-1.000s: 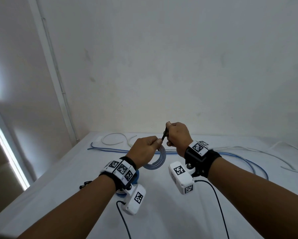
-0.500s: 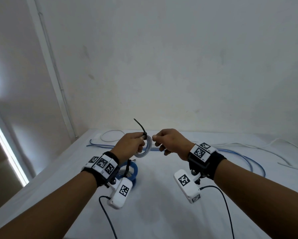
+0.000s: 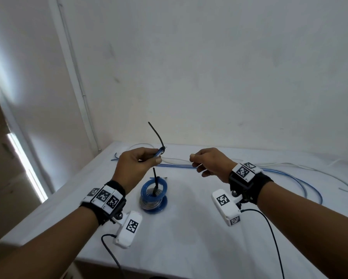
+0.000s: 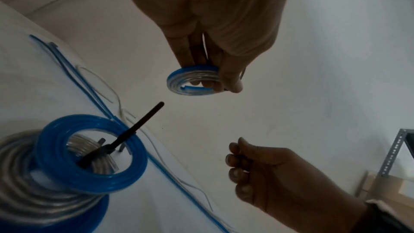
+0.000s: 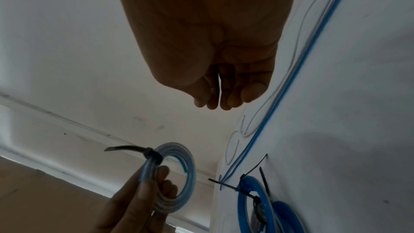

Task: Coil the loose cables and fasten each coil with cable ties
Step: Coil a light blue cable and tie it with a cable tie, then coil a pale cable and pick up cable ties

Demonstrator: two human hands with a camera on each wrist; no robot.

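Observation:
My left hand [image 3: 152, 158] is raised above the table and pinches a small coil of clear and blue cable [image 4: 192, 81] between thumb and fingers. A black cable tie [image 3: 156, 135] is fastened round that coil [image 5: 172, 171], and its tail points up. My right hand [image 3: 196, 165] hangs a short way to the right of the coil, fingers loosely curled and holding nothing. Below the hands, a stack of tied blue and clear coils [image 3: 154, 196] sits on the table, with a black tie tail standing up from it.
Loose blue cable [image 3: 289, 174] and thin white cable [image 3: 279, 164] trail along the back and right of the white table [image 3: 189, 228]. White walls close off the back and left. The table's left edge [image 3: 48, 206] drops off beside my left forearm.
My right hand has let go of the tie's tail and drawn away to the right. My left hand has carried the tied coil to the left, and the tail now stands free.

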